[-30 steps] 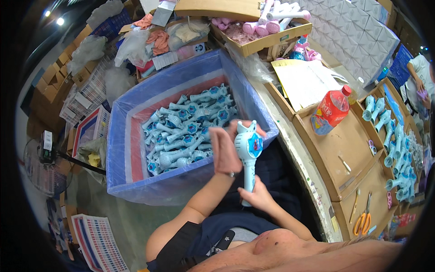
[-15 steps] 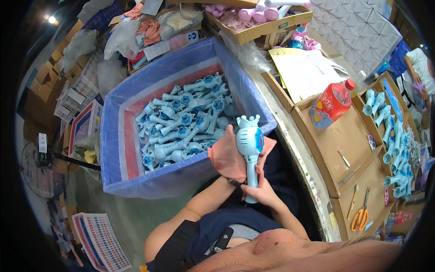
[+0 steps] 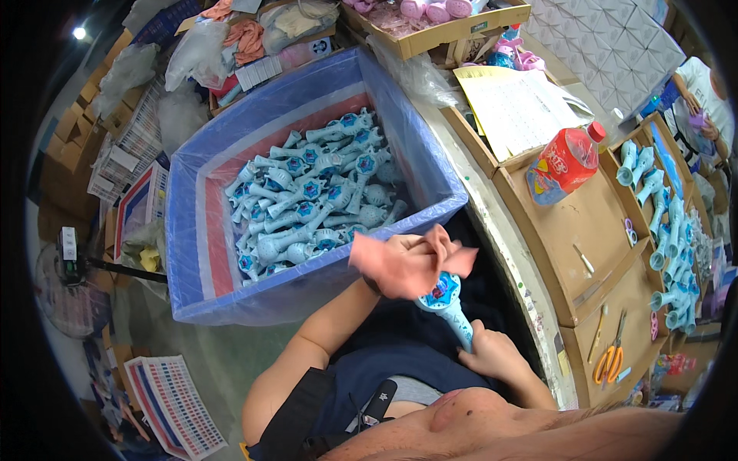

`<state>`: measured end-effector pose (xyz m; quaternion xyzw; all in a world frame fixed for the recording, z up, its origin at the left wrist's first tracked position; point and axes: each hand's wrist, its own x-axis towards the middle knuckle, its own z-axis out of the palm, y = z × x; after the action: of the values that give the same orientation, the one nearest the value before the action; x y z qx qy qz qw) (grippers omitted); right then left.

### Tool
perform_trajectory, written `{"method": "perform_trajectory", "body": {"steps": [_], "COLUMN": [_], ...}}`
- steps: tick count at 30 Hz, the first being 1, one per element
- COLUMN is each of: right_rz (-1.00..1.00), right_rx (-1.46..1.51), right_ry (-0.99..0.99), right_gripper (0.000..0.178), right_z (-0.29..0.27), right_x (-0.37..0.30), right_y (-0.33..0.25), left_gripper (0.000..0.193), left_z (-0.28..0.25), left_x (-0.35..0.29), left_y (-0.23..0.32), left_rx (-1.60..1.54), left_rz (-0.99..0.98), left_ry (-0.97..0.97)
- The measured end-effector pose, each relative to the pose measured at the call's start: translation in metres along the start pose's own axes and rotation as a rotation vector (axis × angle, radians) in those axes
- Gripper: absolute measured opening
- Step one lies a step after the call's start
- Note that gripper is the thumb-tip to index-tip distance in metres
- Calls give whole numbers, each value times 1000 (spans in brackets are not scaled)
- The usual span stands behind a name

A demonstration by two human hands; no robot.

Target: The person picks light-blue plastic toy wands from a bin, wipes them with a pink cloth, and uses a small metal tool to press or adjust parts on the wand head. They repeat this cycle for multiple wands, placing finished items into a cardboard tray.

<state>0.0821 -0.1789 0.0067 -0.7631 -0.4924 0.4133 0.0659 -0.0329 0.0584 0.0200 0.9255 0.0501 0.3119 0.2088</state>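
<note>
1. On my feed, R hand [image 3: 492,349] is closed round the lower handle of the blue wand [image 3: 455,311], in front of the torso; prob. gripped low b/c that leaves the round head free.
2. L hand [image 3: 407,244] holds the pink cloth [image 3: 400,269], bunched, over the wand's top end. Can't tell if its fingers press thru onto the wand; the cloth hides that bit from me.
3. Wand's tilted, head up-left, medallion facing my cam, so prob. turned that way for a clear look.
4. Blue bin [image 3: 184,230] w/ a heap of similar wands [image 3: 307,207] sits just past L hand; its near rim stands betw. hand & heap.
5. To the right, the table edge [image 3: 523,276] limits R elbow room. On it: cardboard tray [image 3: 557,246], red-labelled bottle [image 3: 565,165], papers [image 3: 511,115], orange scissors [image 3: 609,363], more blue pcs [image 3: 676,238].
</note>
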Motion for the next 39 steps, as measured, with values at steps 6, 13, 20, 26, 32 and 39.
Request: {"method": "perform_trajectory", "body": {"steps": [6, 13, 20, 26, 32, 39], "right_rz": [-22, -30, -57, -86, -90, -50], "right_rx": [37, 6, 9, 30, 68, 31], "right_ry": [77, 124, 102, 92, 58, 80], "right_gripper": [45, 45, 46, 44, 45, 44], "right_z": [3, 1, -3, -5, -4, -5], "right_x": [-11, -10, -15, -15, -14, -14], "right_y": [4, 0, -3, -1, 1, 0], "left_gripper": [37, 21, 22, 37, 21, 33], "left_z": [19, 52, 28, 17, 30, 39], "left_x": [1, -30, -18, -1, -11, -18], "left_y": [-17, -19, -19, -11, -17, -19], "left_rx": [-870, -1371, -1270, -1211, -1143, -1440], "left_rz": [-224, -802, -753, -124, -624, -549], "left_ry": [-298, 145, -198, -46, -217, -180]}}
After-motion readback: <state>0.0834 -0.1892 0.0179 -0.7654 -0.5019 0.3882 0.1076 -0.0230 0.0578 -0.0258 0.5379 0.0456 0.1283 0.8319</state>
